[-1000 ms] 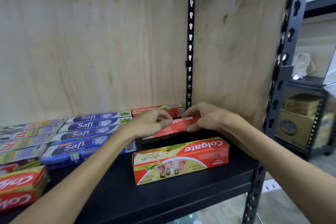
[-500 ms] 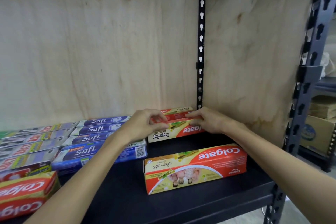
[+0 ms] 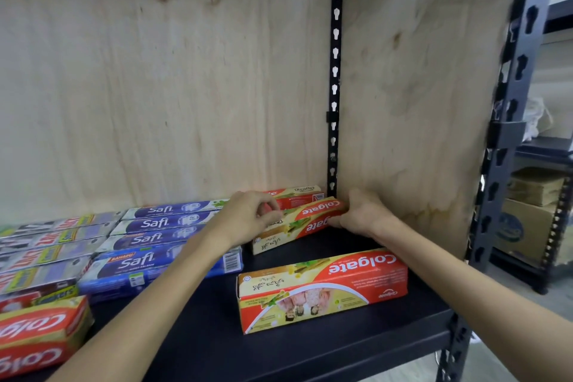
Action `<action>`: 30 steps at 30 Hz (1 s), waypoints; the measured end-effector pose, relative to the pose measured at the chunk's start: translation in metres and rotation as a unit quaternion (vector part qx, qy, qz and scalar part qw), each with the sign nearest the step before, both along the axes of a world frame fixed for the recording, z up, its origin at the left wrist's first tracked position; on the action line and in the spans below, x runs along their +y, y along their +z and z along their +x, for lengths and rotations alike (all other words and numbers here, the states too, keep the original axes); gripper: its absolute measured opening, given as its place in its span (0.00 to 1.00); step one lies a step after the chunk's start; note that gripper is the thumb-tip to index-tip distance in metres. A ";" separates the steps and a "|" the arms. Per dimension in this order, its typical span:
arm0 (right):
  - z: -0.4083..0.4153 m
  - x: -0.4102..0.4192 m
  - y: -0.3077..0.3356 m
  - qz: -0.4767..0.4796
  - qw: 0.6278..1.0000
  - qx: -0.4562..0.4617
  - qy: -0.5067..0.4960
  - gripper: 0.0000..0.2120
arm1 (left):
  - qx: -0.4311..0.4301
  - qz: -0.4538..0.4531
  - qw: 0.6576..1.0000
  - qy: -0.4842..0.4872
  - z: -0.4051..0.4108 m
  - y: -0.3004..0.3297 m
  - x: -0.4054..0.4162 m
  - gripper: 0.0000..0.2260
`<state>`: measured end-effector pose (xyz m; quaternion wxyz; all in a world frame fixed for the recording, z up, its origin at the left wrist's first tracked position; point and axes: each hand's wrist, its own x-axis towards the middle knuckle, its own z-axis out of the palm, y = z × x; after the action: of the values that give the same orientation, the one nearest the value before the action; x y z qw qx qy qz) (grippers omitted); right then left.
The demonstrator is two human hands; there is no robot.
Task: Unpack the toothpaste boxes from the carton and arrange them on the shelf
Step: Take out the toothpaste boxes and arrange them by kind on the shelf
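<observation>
A placing step is shown. A Colgate box (image 3: 299,223) is held at both ends near the shelf's (image 3: 192,347) back right corner: its cream end is pinched by the curled fingers of the left hand (image 3: 248,217), and its red end is gripped by the right hand (image 3: 361,211). The box is tilted, its long back edge raised, just in front of a like box (image 3: 296,197) already lying against the back panel. The box is long, slim and rigid, printed red and cream with the logo upside down to the viewer. The next move is judged to call for lowering it flat, parallel to the back box and snug beside it. A larger Colgate box (image 3: 322,288) is seen lying near the front edge, and Safi boxes (image 3: 161,236) are ranged to the left.
</observation>
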<state>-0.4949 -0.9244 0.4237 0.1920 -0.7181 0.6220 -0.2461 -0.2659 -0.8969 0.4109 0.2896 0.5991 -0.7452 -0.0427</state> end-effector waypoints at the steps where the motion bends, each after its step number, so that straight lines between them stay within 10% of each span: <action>1: 0.001 -0.001 -0.001 -0.010 1.000 -0.003 -0.013 0.11 | -0.006 -0.003 1.000 0.003 -0.002 0.001 0.003 0.07; 14: 0.017 0.009 0.001 0.096 0.986 -0.072 0.113 0.22 | 0.125 0.076 0.981 -0.127 -0.018 0.008 0.015 0.08; 21: 0.015 0.006 0.011 0.095 0.979 0.002 0.180 0.35 | -0.125 -0.028 0.991 -0.045 0.007 -0.003 -0.003 0.29; 30: 0.012 -0.013 0.015 0.012 0.941 0.234 0.245 0.30 | -0.038 0.077 0.996 0.016 0.012 -0.002 -0.006 0.28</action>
<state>-0.4826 -0.9370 0.4390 0.1043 -0.8831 0.4573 -0.0089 -0.2541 -0.9029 0.4089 0.2152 0.6323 -0.7407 -0.0726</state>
